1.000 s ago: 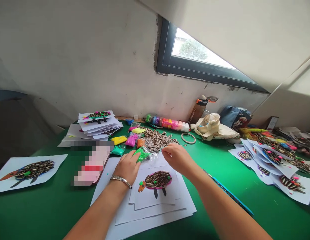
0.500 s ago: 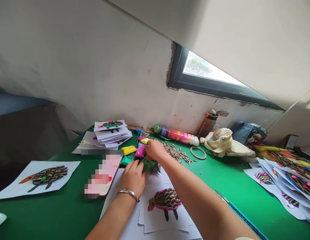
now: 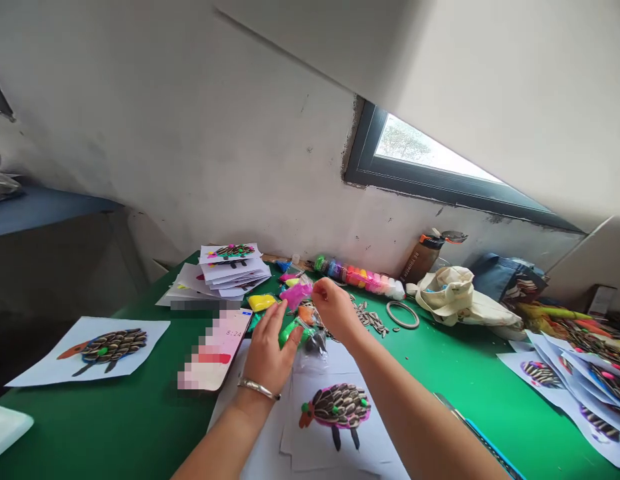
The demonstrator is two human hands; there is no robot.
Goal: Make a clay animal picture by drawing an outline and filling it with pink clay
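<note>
My right hand (image 3: pixel 335 308) is closed in a pinch at the clear edge of a small bag of magenta clay (image 3: pixel 297 293), raised above the other clay bags. My left hand (image 3: pixel 270 343), a silver bangle at its wrist, has its fingers stretched out beside a bag of green clay (image 3: pixel 292 331). Its fingertips come close to the magenta bag; whether they touch it I cannot tell. Yellow clay (image 3: pixel 261 303) and orange clay (image 3: pixel 306 314) lie around the hands. Below them, a sheet bears a bird picture (image 3: pixel 341 405) made of sunflower seeds and clay.
A phone (image 3: pixel 223 347) and another seed picture (image 3: pixel 115 350) lie left. Stacked pictures (image 3: pixel 235 273) stand behind. Loose seeds (image 3: pixel 373 319), a ring (image 3: pixel 403 315), a clay tube pack (image 3: pixel 360 277), a bottle (image 3: pixel 423 257), a cloth bag (image 3: pixel 450 297) and a cutter (image 3: pixel 483 433) are on the right.
My right hand has drawn back slightly to the right, and the magenta bag is now lifted and shifted toward it. My left hand's fingers have spread and risen a little. The view has shifted slightly.
</note>
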